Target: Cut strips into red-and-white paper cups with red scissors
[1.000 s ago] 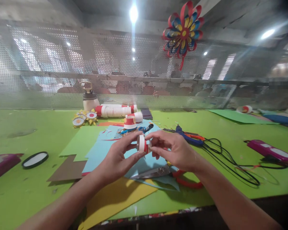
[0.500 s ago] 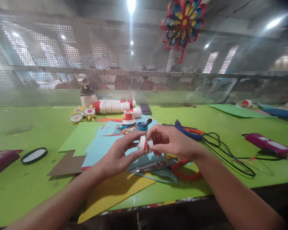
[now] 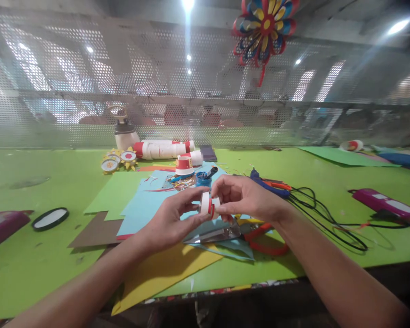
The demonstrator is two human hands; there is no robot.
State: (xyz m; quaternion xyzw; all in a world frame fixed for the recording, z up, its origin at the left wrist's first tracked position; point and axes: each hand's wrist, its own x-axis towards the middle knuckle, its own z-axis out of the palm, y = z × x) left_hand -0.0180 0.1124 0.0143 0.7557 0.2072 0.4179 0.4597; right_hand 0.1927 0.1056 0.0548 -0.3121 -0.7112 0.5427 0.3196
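Between my hands is a small white and red cut paper cup piece [image 3: 206, 203]. My left hand [image 3: 176, 214] grips its left side between thumb and fingers. The fingertips of my right hand [image 3: 237, 197] pinch its right edge, where a white part sticks out. Below the hands, scissors with orange handles [image 3: 264, 241] lie on blue paper [image 3: 140, 200]. Just behind the hands stands a blue pot [image 3: 202, 179] with a dark marker-like stick across it. A red and white paper cup [image 3: 184, 165] rests upside down farther back.
Stacked paper cups [image 3: 164, 149], yellow paper flowers [image 3: 118, 160] and a sprayer bottle [image 3: 125, 134] stand at the back. A blue glue gun [image 3: 269, 186] with black cord lies right, near a purple device [image 3: 384, 202]. Yellow paper [image 3: 167, 275] reaches the table's front edge.
The view has shifted slightly. Both hands still hold the cup piece, which appears turned a little between the fingers.
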